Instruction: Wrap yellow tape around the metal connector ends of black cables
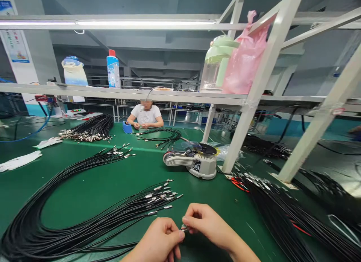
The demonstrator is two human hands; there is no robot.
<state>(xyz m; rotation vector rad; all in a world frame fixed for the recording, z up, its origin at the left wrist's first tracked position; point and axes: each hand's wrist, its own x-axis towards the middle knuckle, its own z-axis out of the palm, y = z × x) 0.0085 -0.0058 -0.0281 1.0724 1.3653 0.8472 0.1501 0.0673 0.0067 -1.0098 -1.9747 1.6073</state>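
Nearest, the left hand (161, 237) and right hand (207, 223) meet, thumbs and fingers closed in a pinch on a small metallic piece (184, 228) between their fingertips, too small to make out fully. From there, a looped bundle of black cables (21, 230) spreads from eight to eleven o'clock on the green worktop (107, 192), and more dark cables (265, 203) lie at two to three o'clock. A grey tape dispenser (203, 167) stands near twelve. White gloves (21, 161) lie at ten; beyond, another cable bundle (97, 126) sits at eleven. Farthest, toward eleven-thirty, a person in white (146, 116) sits across the worktop.
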